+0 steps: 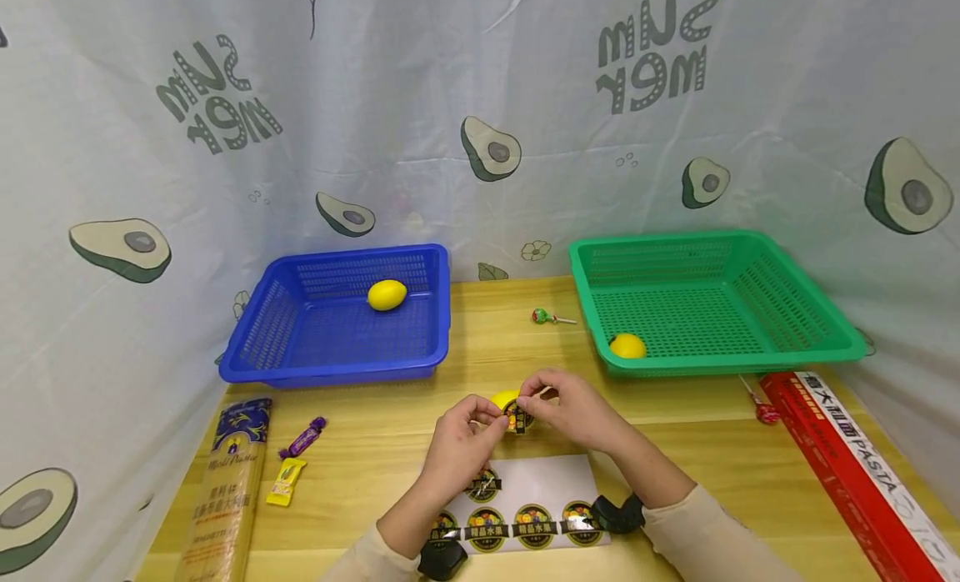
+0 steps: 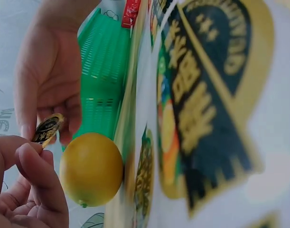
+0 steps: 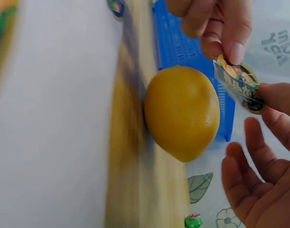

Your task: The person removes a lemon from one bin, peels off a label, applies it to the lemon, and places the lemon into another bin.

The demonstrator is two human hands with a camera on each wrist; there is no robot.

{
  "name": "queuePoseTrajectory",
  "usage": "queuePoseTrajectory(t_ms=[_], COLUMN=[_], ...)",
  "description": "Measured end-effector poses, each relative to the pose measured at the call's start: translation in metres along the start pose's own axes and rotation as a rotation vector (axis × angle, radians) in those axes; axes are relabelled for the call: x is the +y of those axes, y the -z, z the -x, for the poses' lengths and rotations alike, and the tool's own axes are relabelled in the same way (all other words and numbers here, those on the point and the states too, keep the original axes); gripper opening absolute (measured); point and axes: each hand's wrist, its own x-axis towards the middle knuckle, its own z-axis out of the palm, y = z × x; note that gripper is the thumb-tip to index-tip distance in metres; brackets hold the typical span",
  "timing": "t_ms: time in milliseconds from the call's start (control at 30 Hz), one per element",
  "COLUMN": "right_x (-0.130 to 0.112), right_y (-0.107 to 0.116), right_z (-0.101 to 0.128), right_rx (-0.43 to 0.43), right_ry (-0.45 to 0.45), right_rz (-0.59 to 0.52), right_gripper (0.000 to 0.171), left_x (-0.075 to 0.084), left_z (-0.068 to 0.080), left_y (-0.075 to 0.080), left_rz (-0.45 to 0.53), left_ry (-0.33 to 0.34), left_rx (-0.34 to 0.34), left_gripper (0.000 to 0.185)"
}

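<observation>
Between both hands is a round black-and-gold sticker (image 1: pixel 518 417) with a banner across it. My left hand (image 1: pixel 459 444) pinches one edge between thumb and finger, and my right hand (image 1: pixel 576 411) pinches the opposite edge. In the right wrist view the sticker (image 3: pixel 239 84) is held apart from the lemon, with fruit pictures on its face. That yellow lemon (image 3: pixel 182 114) rests on the table just past the fingers; the head view shows only its top (image 1: pixel 502 398). Nearer the body lies a white sheet (image 1: pixel 551 482) carrying several matching stickers (image 1: pixel 534 526).
A blue basket (image 1: pixel 337 372) at back left holds a lemon (image 1: pixel 387 295); a green basket (image 1: pixel 720 365) at back right holds another (image 1: pixel 627 346). Around them lie a lollipop (image 1: pixel 542 316), wrapped candies (image 1: pixel 303 438), a pasta bag (image 1: pixel 225 490) and a red pasta box (image 1: pixel 855 474).
</observation>
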Motion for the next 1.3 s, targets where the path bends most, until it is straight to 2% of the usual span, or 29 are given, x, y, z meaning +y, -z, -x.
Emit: queuePoseTrajectory(t_ms=[133,433,667,900,1133,1300], right_x=[-0.001,0.005,0.008,0.012,0.014,0.016], right_y=[-0.001,-0.005,-0.006,-0.009,-0.010,-0.011], right_z=[-0.011,-0.025,-0.030,-0.033,-0.034,-0.034], right_rx=[-0.015,-0.044,-0.081,-0.080,-0.082,-0.081], right_ry=[-0.022,-0.055,-0.075,-0.095,-0.096,-0.104], right_rz=[0.012,0.015,-0.042,-0.062,-0.073,-0.088], right_gripper=[0.006,0.008,0.009,0.010,0.011,0.011], left_x=[-0.003,-0.009,-0.014,-0.016,-0.017,-0.019], left_z=[-0.003,-0.007,-0.011,-0.013,-0.015,-0.016], left_y=[-0.003,-0.001,0.002,0.002,0.003,0.004], left_rz=[0.017,0.033,0.058,0.080,0.156,0.158], left_ry=[0.024,0.043,0.068,0.072,0.083,0.076], left_rx=[0.042,0.063,0.048,0.038,0.010,0.001], left_gripper=[0.017,0.020,0.020,0.020,0.020,0.020])
